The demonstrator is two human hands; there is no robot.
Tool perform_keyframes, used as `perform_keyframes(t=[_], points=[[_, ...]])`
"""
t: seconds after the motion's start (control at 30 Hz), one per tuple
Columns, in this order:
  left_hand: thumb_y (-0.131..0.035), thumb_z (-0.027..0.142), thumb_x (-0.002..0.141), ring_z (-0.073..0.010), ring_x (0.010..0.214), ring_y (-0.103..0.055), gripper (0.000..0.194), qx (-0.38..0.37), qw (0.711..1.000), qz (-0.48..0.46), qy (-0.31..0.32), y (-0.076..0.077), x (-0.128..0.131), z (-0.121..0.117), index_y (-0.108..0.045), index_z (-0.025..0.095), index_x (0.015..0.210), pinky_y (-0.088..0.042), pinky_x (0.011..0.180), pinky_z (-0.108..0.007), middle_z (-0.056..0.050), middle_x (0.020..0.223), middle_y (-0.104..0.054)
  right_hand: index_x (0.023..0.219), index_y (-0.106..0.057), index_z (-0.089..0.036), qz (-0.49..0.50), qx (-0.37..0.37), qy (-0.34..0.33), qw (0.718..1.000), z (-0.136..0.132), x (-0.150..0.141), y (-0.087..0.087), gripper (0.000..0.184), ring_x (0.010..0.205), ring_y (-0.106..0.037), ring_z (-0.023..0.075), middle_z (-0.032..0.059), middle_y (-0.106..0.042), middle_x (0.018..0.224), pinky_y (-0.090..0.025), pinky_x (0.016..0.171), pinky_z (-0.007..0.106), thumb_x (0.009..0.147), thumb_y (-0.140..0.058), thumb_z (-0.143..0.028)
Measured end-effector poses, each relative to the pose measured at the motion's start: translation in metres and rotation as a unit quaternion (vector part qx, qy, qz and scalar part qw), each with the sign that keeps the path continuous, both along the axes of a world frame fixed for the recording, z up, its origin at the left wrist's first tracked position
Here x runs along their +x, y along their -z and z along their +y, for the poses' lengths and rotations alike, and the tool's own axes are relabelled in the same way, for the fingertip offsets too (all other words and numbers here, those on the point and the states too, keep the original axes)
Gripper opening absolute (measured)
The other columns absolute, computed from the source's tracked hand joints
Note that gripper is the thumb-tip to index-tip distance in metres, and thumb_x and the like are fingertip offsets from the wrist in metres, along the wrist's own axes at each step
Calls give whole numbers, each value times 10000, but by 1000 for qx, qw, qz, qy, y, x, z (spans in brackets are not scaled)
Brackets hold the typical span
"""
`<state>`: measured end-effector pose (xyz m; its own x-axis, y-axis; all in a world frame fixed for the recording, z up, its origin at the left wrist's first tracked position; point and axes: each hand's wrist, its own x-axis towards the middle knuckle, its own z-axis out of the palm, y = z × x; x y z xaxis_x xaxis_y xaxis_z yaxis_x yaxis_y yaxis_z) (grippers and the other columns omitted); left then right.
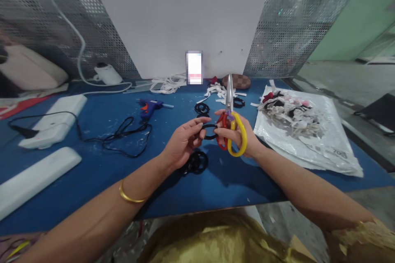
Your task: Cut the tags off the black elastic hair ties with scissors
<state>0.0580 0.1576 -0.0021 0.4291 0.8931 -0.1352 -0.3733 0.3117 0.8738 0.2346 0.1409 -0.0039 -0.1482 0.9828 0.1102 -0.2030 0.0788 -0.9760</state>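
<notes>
Between my two hands, above the blue table, a black hair tie (210, 136) is held at both sides. My left hand (187, 139) pinches its left side with thumb and fingers. My right hand (236, 133) grips its right side with the fingertips and also has a pair of scissors (229, 98) in it, blades pointing up and away, with one red and one yellow handle loop. Several more black hair ties (199, 162) lie just below my left hand. Another small group of black ties (202, 108) rests beyond my fingers, and a further black tie (239, 102) lies behind the scissors.
A blue glue gun (150, 107) with a tangled black cord lies left, beside a white power strip (55, 119). White ribbon scraps (169, 84), a lit phone (194, 67) and a checked pouch (240, 81) line the back. Right, fabric scraps (293, 113) cover a white plastic bag (336, 131).
</notes>
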Motion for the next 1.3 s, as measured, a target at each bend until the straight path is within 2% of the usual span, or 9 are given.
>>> perform_keyframes(t=[0.2, 0.37, 0.53, 0.67, 0.8, 1.0, 1.1, 1.17, 1.3], points=[[-763, 338, 706, -50, 503, -442, 227, 25, 997, 77, -1, 2, 0, -2, -706, 141, 803, -279, 450, -156, -6, 611, -607, 1103, -520, -223, -9, 7, 14, 1000, -2, 1, -3, 480, 409, -554, 101, -72, -581, 682, -471, 388, 245, 694, -765, -282], [-773, 343, 696, -65, 605, -514, 282, -2, 999, 48, -6, 2, 1, -3, -723, 151, 898, -357, 525, -167, -34, 817, -672, 1101, -532, -204, 21, -19, 41, 999, 0, 3, -3, 453, 419, -550, 90, -56, -616, 670, -449, 401, 215, 712, -743, -304], [-791, 315, 679, -74, 578, -491, 209, 29, 996, 89, -1, 6, 2, -3, -719, 152, 789, -355, 541, -185, 6, 645, -605, 1088, -533, -203, 56, -60, 56, 995, 2, 4, -2, 451, 435, -562, 89, -50, -633, 683, -442, 406, 202, 703, -744, -310], [-774, 366, 700, -78, 577, -499, 239, 28, 996, 81, -16, 7, 2, -2, -676, 148, 703, -369, 555, -195, 0, 656, -612, 1104, -526, -205, 40, -46, 32, 998, 1, 3, -2, 471, 452, -572, 102, -34, -650, 703, -472, 441, 233, 705, -750, -319], [-778, 359, 694, -81, 598, -518, 234, 26, 997, 65, -24, 5, 2, -1, -686, 149, 737, -368, 552, -194, 0, 675, -616, 1125, -525, -204, -2, -28, 37, 999, -1, 1, -1, 526, 471, -589, 126, -34, -636, 679, -503, 475, 275, 686, -776, -348], [-747, 335, 723, -96, 623, -543, 213, 26, 997, 73, -29, 5, 1, -1, -721, 155, 833, -381, 554, -204, -16, 727, -643, 1123, -543, -208, -11, -23, 46, 999, -1, 1, -1, 524, 447, -572, 107, -38, -629, 700, -474, 430, 246, 678, -784, -346], [-729, 341, 741, -126, 691, -572, 271, 100, 983, 126, -90, 3, 2, -3, -720, 170, 951, -401, 578, -217, -44, 853, -680, 1120, -543, -212, 3, -33, 41, 999, -1, 1, -2, 501, 432, -560, 101, -37, -640, 694, -455, 410, 231, 691, -775, -328], [-736, 327, 737, -147, 767, -579, 262, 195, 954, 185, -137, 0, 2, -5, -726, 186, 958, -420, 637, -227, -57, 946, -689, 1122, -539, -210, 17, -42, 38, 998, -1, 1, -2, 493, 427, -558, 102, -39, -641, 680, -442, 401, 223, 700, -766, -326], [-770, 309, 696, -147, 701, -546, 156, 304, 912, 248, -117, -4, 3, -12, -752, 203, 809, -410, 647, -237, -61, 916, -696, 1099, -547, -205, 49, -76, 32, 995, 1, 1, 2, 492, 431, -566, 99, -46, -636, 664, -448, 416, 218, 680, -776, -324]])
